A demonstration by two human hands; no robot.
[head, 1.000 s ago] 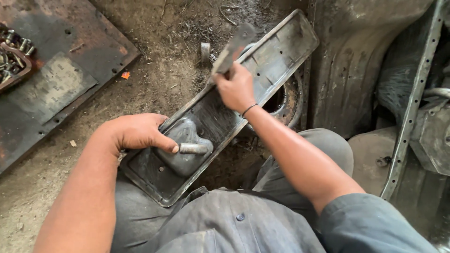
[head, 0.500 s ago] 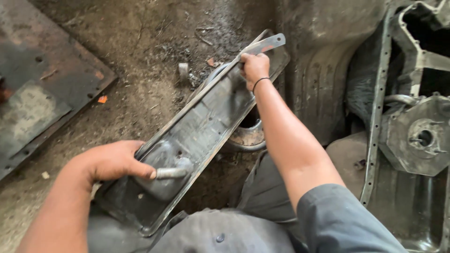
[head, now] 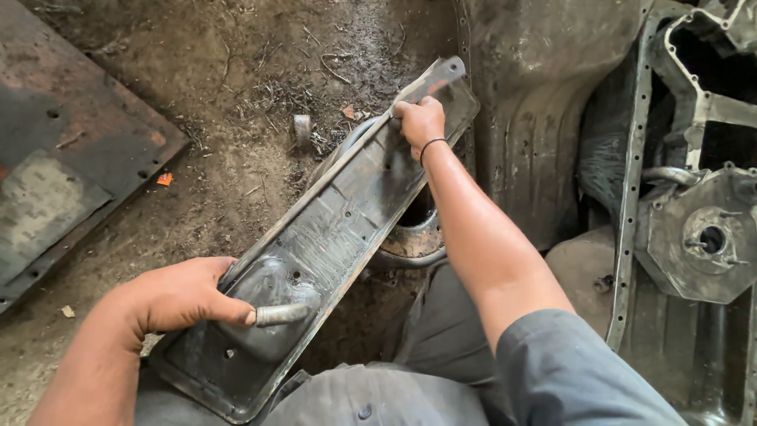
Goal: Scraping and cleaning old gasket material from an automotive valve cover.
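cover: long black metal cover (head: 331,244), inner side up, lies slantwise from near left to far right, near end by the person's lap, far end over a round ring part (head: 410,241)
left hand: left hand (head: 177,296) closed over the cover's near-left rim, thumb next to a short metal tube (head: 282,314) on the bulged end
right hand: right hand (head: 419,120) closed around a flat scraper (head: 430,83), blade at the cover's far end
done: middle stretch looks scratched pale, as if scraped already; judged from streaks only
left: far end and near bulge look dark and grimy, so scraping seems partway; rim state too unclear to tell
ground: dirt floor (head: 236,118) with debris, rusty plate (head: 71,166) far left
right side: oil pan (head: 631,197) and engine housing (head: 702,233), well apart from both hands
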